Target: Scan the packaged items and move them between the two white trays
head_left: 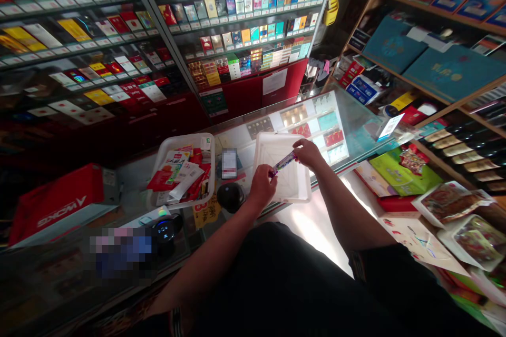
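Note:
Between my two hands stretches a narrow purple wrapped packet (285, 161), tilted up toward the right; its exact kind is too small to read. My left hand (262, 187) pinches its lower end, and my right hand (308, 155) pinches the upper end. Below them a white plastic basket (304, 187) stands on the glass counter, its bare floor showing around the packet. To the left, a second white basket (211, 155) is filled with red and white packets (184, 174). A phone-like device with a lit screen (229, 163) lies between the two baskets.
A rounded black device (231, 197) sits by my left wrist. At the left is a red box (59, 202). Shelves of cigarette packs (245, 2) rise behind the glass counter (356, 110). Boxes and bagged goods (450, 202) crowd the right side.

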Available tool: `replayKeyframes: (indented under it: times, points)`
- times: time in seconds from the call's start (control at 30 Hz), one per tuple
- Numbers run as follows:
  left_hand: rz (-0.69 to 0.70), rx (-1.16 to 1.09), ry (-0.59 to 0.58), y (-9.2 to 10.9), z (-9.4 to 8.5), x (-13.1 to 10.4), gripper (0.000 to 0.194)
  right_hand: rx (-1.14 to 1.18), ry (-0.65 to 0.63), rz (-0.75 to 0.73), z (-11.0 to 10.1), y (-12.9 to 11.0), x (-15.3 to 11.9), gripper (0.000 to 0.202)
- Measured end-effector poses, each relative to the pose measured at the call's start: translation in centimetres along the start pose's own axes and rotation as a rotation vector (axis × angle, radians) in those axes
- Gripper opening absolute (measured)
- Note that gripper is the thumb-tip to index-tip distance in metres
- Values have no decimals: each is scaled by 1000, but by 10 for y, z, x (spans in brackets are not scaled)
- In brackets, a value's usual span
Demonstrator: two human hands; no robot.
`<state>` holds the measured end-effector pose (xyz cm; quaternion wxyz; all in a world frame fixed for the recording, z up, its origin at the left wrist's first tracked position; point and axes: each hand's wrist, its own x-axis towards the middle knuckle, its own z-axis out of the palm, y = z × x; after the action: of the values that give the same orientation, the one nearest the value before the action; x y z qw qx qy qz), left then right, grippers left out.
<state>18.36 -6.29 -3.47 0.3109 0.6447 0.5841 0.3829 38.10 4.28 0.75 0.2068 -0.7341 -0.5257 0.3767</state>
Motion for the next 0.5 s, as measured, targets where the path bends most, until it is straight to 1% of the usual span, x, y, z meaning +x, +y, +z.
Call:
replayKeyframes:
  times: [0.1,0.2,0.27,0.33,0.43,0.5]
  points:
    - [-17,-28,19,4,-21,1,11,155,-23,-25,2,-5,-9,20]
    - [-88,-31,50,6,-43,3,6,271,-61,-71,5,-10,-17,16]
    - [-134,-70,66,5,-54,5,9,326,-111,-97,8,-13,-21,19]
    - [-172,-153,78,2,-64,8,13,373,-159,-121,12,-15,-25,21]
    - [-237,-304,112,-6,-74,11,19,452,-217,-155,16,-19,-30,17]
    - [-271,-376,138,-10,-81,12,22,485,-243,-172,19,-21,-33,19]
